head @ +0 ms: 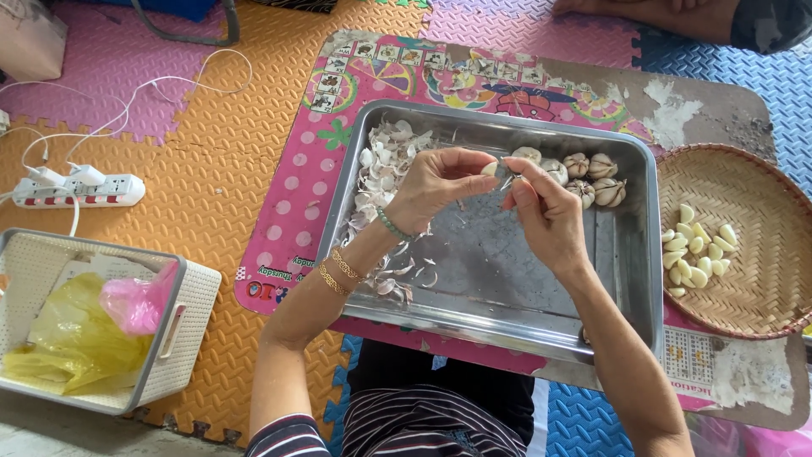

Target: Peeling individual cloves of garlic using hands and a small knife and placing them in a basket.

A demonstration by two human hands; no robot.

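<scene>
- Clove [489,168] is the thing both hands work on; it sits between the fingertips of the two hands, above the middle of the tray [499,326], not touching the tray floor.
- Left hand [431,188] pinches the clove from the left side, thumb and first fingers closed on it; the wrist carries a green bead band and two gold bracelets.
- Right hand [545,216] comes from the right, its fingers closed on a small grey thing that touches the clove; I cannot tell if this is a blade or a piece of skin.
- Both hands are equally near the clove. Its long axis is too small to tell.
- Skins [381,169] lie in a heap along the left wall of the tray, just beside the left wrist.
- Bulbs [592,176], not yet peeled, lie at the far side of the tray, just behind the fingertips.
- Basket [761,182] stands to the right of the tray and holds the peeled cloves [698,250], well apart from both hands.
</scene>
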